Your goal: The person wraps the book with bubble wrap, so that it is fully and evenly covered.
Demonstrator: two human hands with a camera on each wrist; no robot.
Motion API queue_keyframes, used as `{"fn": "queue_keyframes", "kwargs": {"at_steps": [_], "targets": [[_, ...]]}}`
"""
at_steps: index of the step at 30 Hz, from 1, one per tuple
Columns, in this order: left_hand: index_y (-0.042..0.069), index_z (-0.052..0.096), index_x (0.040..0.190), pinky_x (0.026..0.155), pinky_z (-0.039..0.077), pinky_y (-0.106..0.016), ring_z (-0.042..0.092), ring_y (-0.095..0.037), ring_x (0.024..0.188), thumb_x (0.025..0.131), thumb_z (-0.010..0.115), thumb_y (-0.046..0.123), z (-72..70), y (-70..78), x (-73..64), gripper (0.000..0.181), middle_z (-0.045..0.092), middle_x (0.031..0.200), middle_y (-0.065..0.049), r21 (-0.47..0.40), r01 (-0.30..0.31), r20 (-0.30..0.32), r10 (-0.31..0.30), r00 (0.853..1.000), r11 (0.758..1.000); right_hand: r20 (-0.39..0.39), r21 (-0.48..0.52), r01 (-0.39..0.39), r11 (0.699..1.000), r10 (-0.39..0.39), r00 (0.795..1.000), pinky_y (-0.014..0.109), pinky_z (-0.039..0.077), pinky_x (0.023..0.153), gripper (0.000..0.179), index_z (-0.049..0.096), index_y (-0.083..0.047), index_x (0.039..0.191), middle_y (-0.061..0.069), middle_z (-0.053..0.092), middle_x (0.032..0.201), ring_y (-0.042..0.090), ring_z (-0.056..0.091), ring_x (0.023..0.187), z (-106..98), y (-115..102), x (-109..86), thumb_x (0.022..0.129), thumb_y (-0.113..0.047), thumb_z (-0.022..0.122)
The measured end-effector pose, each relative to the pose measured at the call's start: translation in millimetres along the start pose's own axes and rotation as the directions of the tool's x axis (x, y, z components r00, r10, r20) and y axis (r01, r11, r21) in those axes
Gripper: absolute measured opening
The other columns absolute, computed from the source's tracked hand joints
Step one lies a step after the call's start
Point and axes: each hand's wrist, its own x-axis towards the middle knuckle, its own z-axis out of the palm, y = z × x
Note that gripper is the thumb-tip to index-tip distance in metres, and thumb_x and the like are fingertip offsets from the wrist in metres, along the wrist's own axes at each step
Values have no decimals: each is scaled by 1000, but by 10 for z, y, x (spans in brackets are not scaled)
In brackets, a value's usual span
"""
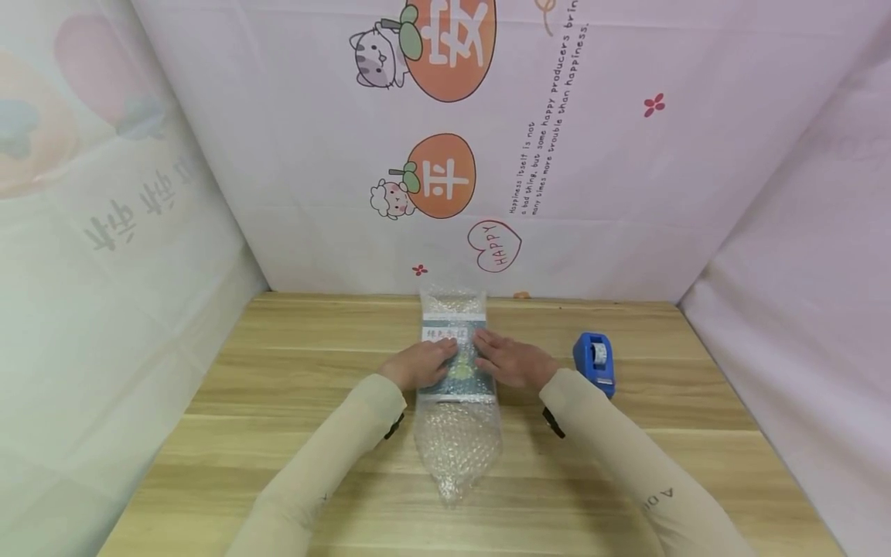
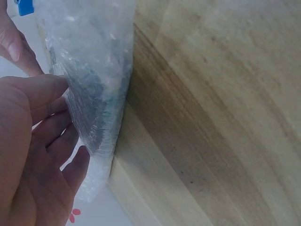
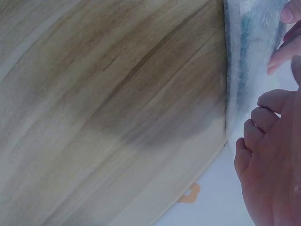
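At the far left, a white fabric wall with printed pictures (image 1: pixel 167 224) is seen beside the light wood-grain tabletop (image 1: pixel 278 371). From the near left, a long cream sleeve (image 1: pixel 334 445) is stretched inward, and a dark strap (image 1: pixel 394 427) is worn at its wrist. The left hand (image 1: pixel 421 365) is laid on the wrapped package, its fingers extended and gently bent, with nothing pinched; how firmly they are pressed down cannot be told.

At the middle of the tabletop, a flat rectangular blue-and-white item with printed lettering (image 1: pixel 473 385) is enclosed in clear bubble wrap (image 1: pixel 455 445). The wrap is extended past both its ends, and the near end is tapered toward the person.

On the package's right side, the right hand (image 1: pixel 517 362) is placed with its fingers outstretched over the wrap, nothing being gripped. Just beyond its wrist, a blue plastic tape dispenser (image 1: pixel 592 371) is set on the tabletop, fitted with a whitish roll (image 1: pixel 599 353).
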Motion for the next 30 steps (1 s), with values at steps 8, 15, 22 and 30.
{"fn": "queue_keyframes", "kwargs": {"at_steps": [8, 15, 22, 30], "targets": [[-4, 39, 159, 132, 31, -45, 37, -34, 158, 111, 53, 18, 12, -10, -9, 55, 35, 169, -20, -28, -13, 2, 13, 1000, 1000, 55, 16, -37, 999, 36, 998, 53, 24, 134, 71, 18, -10, 170, 11, 10, 179, 34, 17, 165, 37, 16, 54, 114, -53, 22], [0, 39, 161, 133, 29, -45, 35, -31, 160, 111, 55, 22, 66, -111, -10, 57, 33, 171, -17, -68, -24, -21, 22, 1000, 997, 55, 46, -16, 999, 13, 998, 54, 22, 134, 67, 18, -7, 169, 13, 9, 179, 35, 15, 166, 30, 21, 69, 116, -47, 23], [0, 39, 161, 133, 29, -46, 35, -31, 160, 110, 57, 21, 50, -139, -80, 58, 34, 171, -16, -77, -48, -31, 46, 998, 996, 50, 57, 5, 998, -8, 999, 55, 21, 134, 67, 15, -6, 169, 14, 6, 179, 36, 13, 166, 57, 34, 75, 116, -46, 22], [4, 33, 165, 133, 28, -48, 30, -32, 162, 110, 56, 32, 2, -77, -293, 66, 28, 174, -15, 13, -96, -19, 96, 995, 995, 23, 89, 6, 996, -9, 1000, 56, 21, 134, 68, 17, -5, 169, 14, 6, 179, 38, 15, 165, 85, 64, 60, 116, -47, 23]]}}
